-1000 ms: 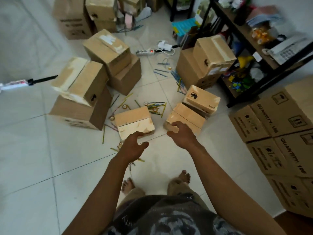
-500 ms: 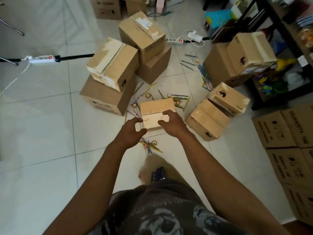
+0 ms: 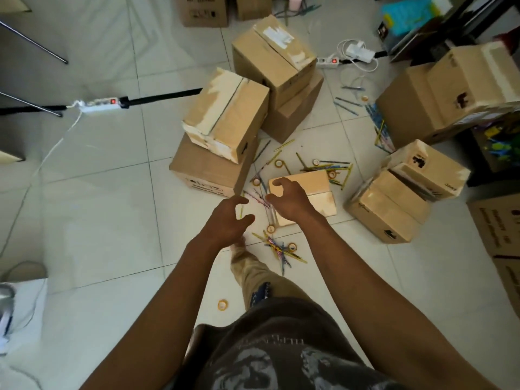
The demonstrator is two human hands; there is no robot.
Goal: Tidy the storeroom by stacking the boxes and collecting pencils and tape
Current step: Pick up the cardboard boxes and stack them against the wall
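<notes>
A small cardboard box (image 3: 318, 198) lies on the tiled floor in the middle. My right hand (image 3: 289, 198) hovers over its left edge, fingers loosely curled and holding nothing. My left hand (image 3: 228, 220) is just left of the box, fingers spread and empty. Coloured pencils (image 3: 278, 251) and small tape rolls (image 3: 292, 247) lie scattered round the box. One more tape roll (image 3: 222, 304) sits near my leg. A two-box stack (image 3: 222, 136) stands to the left of the small box, and another tilted stack (image 3: 278, 68) stands behind it.
Two small boxes (image 3: 402, 198) lean on each other at the right. Larger boxes (image 3: 439, 97) stand further right before a dark shelf. Printed cartons (image 3: 501, 237) line the right edge. A power strip (image 3: 98, 104) and cables cross the floor at left.
I have stepped forward toward the boxes. Both hands have shifted left over the small box, the right one now above its left edge and the left one beside it.
</notes>
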